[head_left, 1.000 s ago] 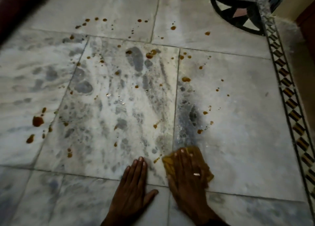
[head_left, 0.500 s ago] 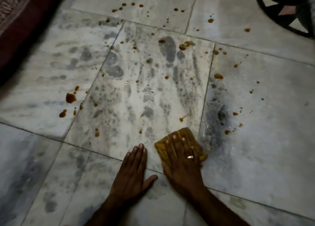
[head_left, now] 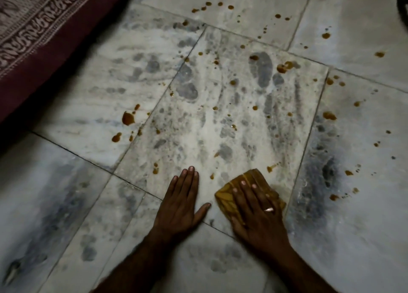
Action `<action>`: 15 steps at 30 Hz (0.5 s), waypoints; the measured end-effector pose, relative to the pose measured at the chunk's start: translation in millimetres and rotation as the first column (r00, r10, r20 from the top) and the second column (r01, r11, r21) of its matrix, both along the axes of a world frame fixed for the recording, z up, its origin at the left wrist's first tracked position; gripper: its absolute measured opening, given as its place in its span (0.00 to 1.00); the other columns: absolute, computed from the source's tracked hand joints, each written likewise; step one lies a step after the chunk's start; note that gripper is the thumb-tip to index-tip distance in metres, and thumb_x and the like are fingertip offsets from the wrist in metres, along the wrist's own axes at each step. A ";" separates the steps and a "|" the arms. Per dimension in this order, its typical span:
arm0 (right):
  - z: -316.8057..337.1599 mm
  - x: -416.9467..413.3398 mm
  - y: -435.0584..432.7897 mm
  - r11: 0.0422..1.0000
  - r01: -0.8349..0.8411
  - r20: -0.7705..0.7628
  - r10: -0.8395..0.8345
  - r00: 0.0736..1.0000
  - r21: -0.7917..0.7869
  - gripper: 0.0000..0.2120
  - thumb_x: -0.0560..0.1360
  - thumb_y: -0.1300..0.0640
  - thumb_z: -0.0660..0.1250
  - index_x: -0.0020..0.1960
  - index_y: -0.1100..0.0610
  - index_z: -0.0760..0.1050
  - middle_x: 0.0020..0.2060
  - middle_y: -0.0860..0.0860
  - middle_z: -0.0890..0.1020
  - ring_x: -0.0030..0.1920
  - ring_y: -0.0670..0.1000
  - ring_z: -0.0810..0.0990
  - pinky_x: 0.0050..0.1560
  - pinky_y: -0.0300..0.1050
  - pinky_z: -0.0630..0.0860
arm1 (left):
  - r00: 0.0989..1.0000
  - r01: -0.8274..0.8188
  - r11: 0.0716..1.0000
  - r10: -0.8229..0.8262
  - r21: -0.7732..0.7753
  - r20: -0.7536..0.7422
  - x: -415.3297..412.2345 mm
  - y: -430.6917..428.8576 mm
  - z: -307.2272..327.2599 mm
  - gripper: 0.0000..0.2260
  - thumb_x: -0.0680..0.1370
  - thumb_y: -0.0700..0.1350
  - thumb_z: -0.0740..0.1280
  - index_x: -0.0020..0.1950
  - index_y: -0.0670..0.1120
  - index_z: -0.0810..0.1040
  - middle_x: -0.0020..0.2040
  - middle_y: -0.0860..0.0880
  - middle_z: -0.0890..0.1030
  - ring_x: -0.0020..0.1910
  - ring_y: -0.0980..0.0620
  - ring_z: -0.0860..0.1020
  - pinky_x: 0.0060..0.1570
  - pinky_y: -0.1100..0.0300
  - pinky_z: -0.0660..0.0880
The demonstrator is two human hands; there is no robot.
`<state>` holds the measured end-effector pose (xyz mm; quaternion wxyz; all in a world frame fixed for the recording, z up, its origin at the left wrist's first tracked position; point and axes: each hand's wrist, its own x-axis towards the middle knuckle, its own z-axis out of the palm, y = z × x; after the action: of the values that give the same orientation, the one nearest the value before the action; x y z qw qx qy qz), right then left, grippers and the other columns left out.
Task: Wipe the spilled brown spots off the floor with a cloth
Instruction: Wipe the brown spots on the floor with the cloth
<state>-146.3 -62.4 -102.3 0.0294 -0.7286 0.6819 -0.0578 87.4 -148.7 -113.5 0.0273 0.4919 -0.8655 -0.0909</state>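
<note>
At the far left a maroon rug (head_left: 50,41) with a pale patterned border is lying along the edge of the grey-veined marble floor (head_left: 72,182). Just right of it, the brown spots (head_left: 128,118) are starting with 1 large blot and several smaller ones, and they are scattering across the tiles toward the top and right. Near the bottom centre the left hand (head_left: 182,202) is resting palm down on bare tile, its 4 fingers straight and pressed together, thumb angling out, holding nothing. Just beside it, not touching, a folded yellow-brown cloth (head_left: 251,179) is lying flat on the floor. The right hand (head_left: 258,215) is pressing down on the cloth with straight, slightly spread fingers, a ring (head_left: 269,209) showing on 1 of them. Right of the cloth, more of the spots are dotting the next tile.
</note>
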 end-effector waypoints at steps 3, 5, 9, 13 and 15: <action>-1.2 7.0 -51.9 0.985 0.170 -0.015 -0.170 0.985 0.024 0.33 0.75 0.40 0.60 0.77 0.51 0.67 0.78 0.53 0.65 0.75 0.57 0.68 0.69 0.59 0.62 | 0.999 -0.004 1.000 0.003 -0.025 -0.034 0.2 -2.2 -1.1 0.36 0.81 0.63 0.56 0.79 0.38 0.58 0.81 0.41 0.57 0.81 0.45 0.54 0.77 0.45 0.58; -0.8 31.1 -80.1 0.982 0.186 -0.006 -0.186 0.983 0.040 0.34 0.76 0.40 0.58 0.79 0.52 0.64 0.79 0.54 0.63 0.77 0.59 0.65 0.70 0.62 0.61 | 0.999 -0.003 0.999 0.002 -0.040 -0.035 0.1 -2.6 -2.6 0.36 0.81 0.63 0.58 0.79 0.38 0.59 0.81 0.40 0.58 0.81 0.45 0.55 0.77 0.44 0.59; -4.4 30.4 -61.9 1.000 -0.004 0.022 0.004 1.000 0.003 0.35 0.76 0.39 0.60 0.80 0.50 0.62 0.80 0.53 0.61 0.79 0.56 0.62 0.71 0.62 0.64 | 1.000 0.015 1.000 -0.015 -0.017 -0.014 10.8 -10.9 -1.9 0.38 0.80 0.65 0.58 0.80 0.39 0.58 0.81 0.41 0.56 0.81 0.45 0.54 0.77 0.45 0.57; -2.9 12.5 -78.5 1.000 0.028 -0.020 -0.028 0.999 0.010 0.34 0.76 0.38 0.60 0.79 0.48 0.63 0.79 0.50 0.63 0.77 0.55 0.65 0.70 0.59 0.61 | 0.999 0.043 0.999 -0.043 0.009 -0.021 18.5 -22.8 0.8 0.41 0.79 0.68 0.58 0.81 0.40 0.56 0.82 0.42 0.55 0.81 0.47 0.52 0.78 0.46 0.56; -1.5 25.2 -103.4 0.992 0.116 -0.029 -0.115 0.993 0.045 0.34 0.76 0.38 0.57 0.80 0.50 0.62 0.80 0.52 0.62 0.77 0.57 0.65 0.70 0.60 0.58 | 0.998 0.049 0.999 -0.050 -0.015 -0.035 17.3 -28.3 0.5 0.40 0.79 0.67 0.58 0.80 0.40 0.56 0.82 0.42 0.56 0.81 0.47 0.53 0.78 0.47 0.56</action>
<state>-121.1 -165.8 -103.8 0.0339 -0.6878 0.7243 -0.0337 104.7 -177.0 -112.9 0.0440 0.4684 -0.8774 -0.0940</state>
